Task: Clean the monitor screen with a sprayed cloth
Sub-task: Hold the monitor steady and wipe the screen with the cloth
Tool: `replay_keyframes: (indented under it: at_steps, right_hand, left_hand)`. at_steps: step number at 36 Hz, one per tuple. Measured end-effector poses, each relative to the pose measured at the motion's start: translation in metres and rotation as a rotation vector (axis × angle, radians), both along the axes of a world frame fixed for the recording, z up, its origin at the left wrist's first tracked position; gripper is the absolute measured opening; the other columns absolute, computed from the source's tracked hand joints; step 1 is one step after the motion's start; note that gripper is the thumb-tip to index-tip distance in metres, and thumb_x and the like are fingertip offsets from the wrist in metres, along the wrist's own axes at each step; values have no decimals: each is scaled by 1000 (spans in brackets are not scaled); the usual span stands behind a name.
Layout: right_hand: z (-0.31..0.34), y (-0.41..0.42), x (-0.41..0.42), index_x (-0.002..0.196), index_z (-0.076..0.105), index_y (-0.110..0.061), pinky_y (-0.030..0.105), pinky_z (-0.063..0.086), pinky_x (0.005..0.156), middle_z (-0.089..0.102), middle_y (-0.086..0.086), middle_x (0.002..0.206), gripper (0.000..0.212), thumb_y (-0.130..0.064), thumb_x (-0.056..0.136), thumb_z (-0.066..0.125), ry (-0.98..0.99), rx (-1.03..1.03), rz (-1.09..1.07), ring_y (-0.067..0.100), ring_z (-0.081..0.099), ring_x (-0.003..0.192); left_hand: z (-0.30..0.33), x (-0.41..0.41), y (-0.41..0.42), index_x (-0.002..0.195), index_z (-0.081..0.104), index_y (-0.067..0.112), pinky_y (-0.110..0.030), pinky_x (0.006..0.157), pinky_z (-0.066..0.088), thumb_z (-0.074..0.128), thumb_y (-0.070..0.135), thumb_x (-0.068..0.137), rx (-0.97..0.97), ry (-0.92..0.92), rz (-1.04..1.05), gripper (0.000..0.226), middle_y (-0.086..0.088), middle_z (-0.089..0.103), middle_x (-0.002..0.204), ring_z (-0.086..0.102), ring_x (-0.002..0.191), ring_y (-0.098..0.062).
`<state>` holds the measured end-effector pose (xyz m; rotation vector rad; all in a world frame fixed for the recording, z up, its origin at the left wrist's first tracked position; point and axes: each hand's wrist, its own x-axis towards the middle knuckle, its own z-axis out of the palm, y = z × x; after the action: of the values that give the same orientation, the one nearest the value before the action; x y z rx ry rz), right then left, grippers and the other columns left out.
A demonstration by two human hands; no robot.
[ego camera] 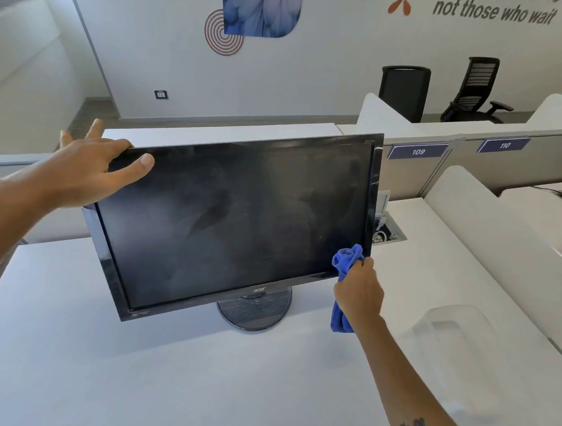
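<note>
We're bracing monitor (237, 221) top-left corner with left hand (85, 172), right hand (358, 293) gripping cloth (347, 258) at bottom-right corner; smears remaining mid-screen.

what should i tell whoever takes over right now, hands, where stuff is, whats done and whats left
Left hand: grips the monitor at its top left corner, thumb on the front, steadying it.
Right hand: holds the bunched blue cloth against the screen's lower right corner.
Monitor stands on its round base on the white desk, screen off. No spray bottle in view.
Done: cloth is on the screen; whether it was sprayed cannot be told.
Left: hazy smears show across the middle and left of the screen, so most of the wiping likely remains.
</note>
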<state>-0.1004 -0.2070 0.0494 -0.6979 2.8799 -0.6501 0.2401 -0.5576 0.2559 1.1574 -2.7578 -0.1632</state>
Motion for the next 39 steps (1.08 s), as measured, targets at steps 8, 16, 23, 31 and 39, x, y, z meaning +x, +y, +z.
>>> replay_keyframes:
  at_steps: [8, 16, 23, 31, 39]
  right_hand:
    - [-4, -35, 84, 135, 48, -15, 32, 46, 71, 40, -7, 102, 56, -6, 87, 75, -77, 3, 140, 27, 70, 92]
    - [4, -62, 147, 133, 54, -17, 31, 55, 78, 49, 0, 125, 47, -10, 91, 74, -9, 168, 489, 20, 60, 99]
    - [5, -81, 182, 133, 52, -16, 31, 53, 77, 48, 2, 121, 44, -13, 94, 73, 30, 206, 650, 17, 47, 91]
    - [6, -105, 235, 123, 56, -13, 35, 44, 72, 44, 3, 112, 31, -9, 93, 65, 72, 150, 829, 20, 45, 87]
    - [-5, -138, 298, 122, 60, -19, 40, 46, 78, 46, 4, 109, 28, -18, 95, 68, -2, 17, 957, 23, 50, 88]
  left_hand:
    - [7, -2, 10, 131, 65, 4, -70, 131, -3, 5, 107, 75, 12, -27, -5, 131, -26, 66, 142, 0, 171, -28]
    - [7, 3, 14, 127, 65, 21, -63, 115, 37, 7, 108, 76, -34, -15, 46, 116, -23, 57, 154, 38, 157, -46]
    - [8, 3, 21, 91, 59, 20, -48, 88, 42, 11, 92, 91, -90, 73, -32, 87, -5, 62, 91, 61, 103, -40]
    - [8, 4, 24, 88, 57, 15, -44, 82, 39, 18, 83, 97, -114, 84, -44, 79, -3, 63, 83, 59, 88, -37]
    - [8, 5, 22, 84, 51, 19, -43, 79, 38, 18, 86, 98, -110, 61, -45, 76, -4, 63, 85, 58, 84, -33]
